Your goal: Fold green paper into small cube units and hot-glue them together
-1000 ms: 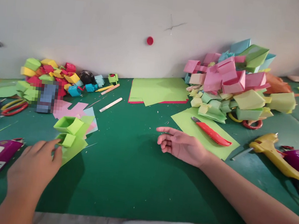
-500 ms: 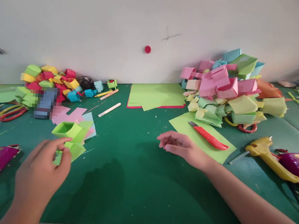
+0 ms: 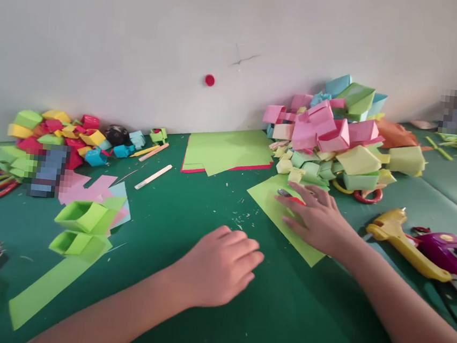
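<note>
My right hand (image 3: 316, 218) reaches over the red utility knife (image 3: 296, 200), fingers spread. Most of the knife is hidden beneath it, and I cannot tell whether they touch. Under the knife lies a light-green sheet (image 3: 269, 202). Above the mid-front of the green table, my left hand (image 3: 223, 268) is loosely closed, with no object seen in it and its fingertips partly hidden. Two folded lime-green paper boxes (image 3: 82, 215) and a long green strip (image 3: 42, 294) rest on the left.
A stack of green sheets over red paper (image 3: 230, 150) lies by the wall. Folded pastel paper pieces (image 3: 317, 129) heap at right, colourful ones (image 3: 66, 131) at left. A yellow glue gun (image 3: 405, 242), a purple tool (image 3: 450, 257) and a pale stick (image 3: 153, 176) lie on the table.
My left hand has let go of the green paper pieces and moved right to the middle. My right hand has moved up and right, over the utility knife. The view has shifted slightly.
</note>
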Available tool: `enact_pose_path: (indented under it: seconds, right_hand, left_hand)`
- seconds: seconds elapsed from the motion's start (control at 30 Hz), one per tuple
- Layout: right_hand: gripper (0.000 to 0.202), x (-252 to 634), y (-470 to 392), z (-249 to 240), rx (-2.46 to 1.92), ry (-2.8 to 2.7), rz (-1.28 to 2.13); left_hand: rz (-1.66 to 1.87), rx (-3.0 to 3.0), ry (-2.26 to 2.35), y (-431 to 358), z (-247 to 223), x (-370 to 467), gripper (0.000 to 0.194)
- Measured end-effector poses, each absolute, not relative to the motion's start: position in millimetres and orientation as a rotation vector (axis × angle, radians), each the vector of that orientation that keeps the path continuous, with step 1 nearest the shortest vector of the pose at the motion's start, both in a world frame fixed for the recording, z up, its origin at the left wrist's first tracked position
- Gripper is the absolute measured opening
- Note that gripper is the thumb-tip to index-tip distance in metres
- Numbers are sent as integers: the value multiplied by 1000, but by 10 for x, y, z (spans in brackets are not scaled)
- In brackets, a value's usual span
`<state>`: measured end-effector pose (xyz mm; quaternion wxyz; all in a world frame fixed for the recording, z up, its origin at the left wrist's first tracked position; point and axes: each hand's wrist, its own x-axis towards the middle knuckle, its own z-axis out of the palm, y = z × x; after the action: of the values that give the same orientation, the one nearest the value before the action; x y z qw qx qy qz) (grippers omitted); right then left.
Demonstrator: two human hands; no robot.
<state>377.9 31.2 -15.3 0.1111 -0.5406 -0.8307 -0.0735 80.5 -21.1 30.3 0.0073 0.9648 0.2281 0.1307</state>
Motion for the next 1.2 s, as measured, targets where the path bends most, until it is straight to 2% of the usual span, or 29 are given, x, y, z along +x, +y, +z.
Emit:
enact_pose_path:
  seconds: [0.13,0.23,0.47,0.77,1.2]
  right_hand:
    - [51,3671,344,-207,-1648,-2444,-235]
    - [50,3674,359,-195,-1688,-2421,-230]
    - [43,3786,355,-133,-1718,-2363,-194]
    - [27,3729,488,-111,-1761,-2237,-292]
    - [31,3571,509,-143,-1774,-2158,-442]
  left_hand:
    - [290,3083,568,-29,158,1260,54]
    - [183,3054,638,80,86,1374,61]
    - [174,3012,695,87,75,1291,53]
    - [110,3026,750,75,97,1394,55]
    - [112,2962,760,57,35,1431,55]
